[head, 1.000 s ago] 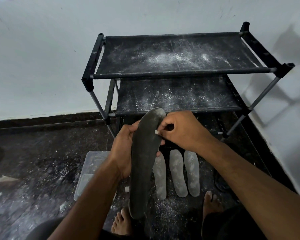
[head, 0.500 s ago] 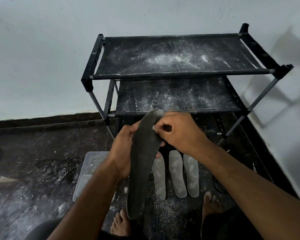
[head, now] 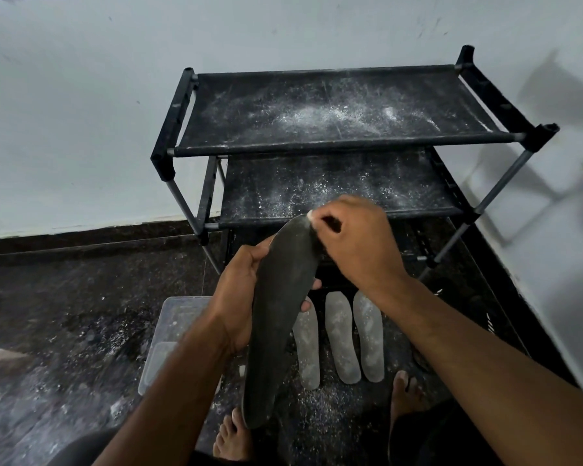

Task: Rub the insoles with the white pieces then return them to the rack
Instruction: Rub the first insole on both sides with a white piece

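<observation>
Dusty black rack [head: 337,142] sits at 12 o'clock against the wall. Left hand [head: 239,297] grips the dark insole [head: 280,311] mid-length; right hand [head: 357,243] pinches what looks like a white piece [head: 311,215] at its toe tip. I'd use firm, overlapping strokes heelward. Three whitened insoles [head: 340,338] lie on the floor at 6.

A clear plastic container [head: 177,326] sits at my seven o'clock on the dark speckled floor [head: 64,297]; white wall [head: 81,112] at twelve.
</observation>
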Tool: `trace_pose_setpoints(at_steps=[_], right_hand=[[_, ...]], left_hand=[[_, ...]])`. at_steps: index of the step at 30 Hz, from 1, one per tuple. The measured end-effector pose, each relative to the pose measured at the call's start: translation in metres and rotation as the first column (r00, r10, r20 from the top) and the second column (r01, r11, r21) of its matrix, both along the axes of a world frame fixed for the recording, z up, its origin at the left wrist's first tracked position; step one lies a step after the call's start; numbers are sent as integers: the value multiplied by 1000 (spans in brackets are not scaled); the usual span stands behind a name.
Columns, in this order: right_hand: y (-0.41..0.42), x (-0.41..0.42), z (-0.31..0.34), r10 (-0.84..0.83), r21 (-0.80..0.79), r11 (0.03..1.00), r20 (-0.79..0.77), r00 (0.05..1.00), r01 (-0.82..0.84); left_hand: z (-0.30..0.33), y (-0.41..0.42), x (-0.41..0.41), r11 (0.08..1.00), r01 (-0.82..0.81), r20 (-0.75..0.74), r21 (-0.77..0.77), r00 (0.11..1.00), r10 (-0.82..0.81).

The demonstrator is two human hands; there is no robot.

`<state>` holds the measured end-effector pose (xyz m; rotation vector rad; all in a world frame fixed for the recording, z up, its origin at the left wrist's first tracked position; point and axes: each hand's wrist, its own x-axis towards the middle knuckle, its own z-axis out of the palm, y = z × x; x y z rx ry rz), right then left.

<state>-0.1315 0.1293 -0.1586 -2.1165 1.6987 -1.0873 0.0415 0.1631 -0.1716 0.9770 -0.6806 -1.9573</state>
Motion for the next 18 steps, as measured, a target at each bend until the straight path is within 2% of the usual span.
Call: trace_pose_setpoints(at_steps=[2, 4, 6, 10, 14, 18], right_hand=[[-1, -1, -1, -30, 1, 1000, 29, 999, 30], [2, 5, -2, 95, 16, 995, -2, 995, -95], [3, 7, -2, 135, 13, 991, -21, 991, -135], [-2, 0, -3, -11, 54, 999, 19, 1000, 10], [2, 9, -4, 65, 5, 998, 4, 998, -65], [1, 11, -6, -27, 2, 1000, 39, 999, 27]], left_hand=[[-1, 0, -1, 1000, 20, 0, -6, 1000, -20], [0, 1, -2, 999, 35, 4, -22, 999, -35], [2, 2, -3, 999, 35, 11, -35, 999, -34], [2, 1, 0, 1000, 7, 11, -27, 1000, -6], [2, 4, -3, 997, 59, 59, -54, 997, -56], [1, 3, -6, 995, 73, 66, -64, 995, -69]])
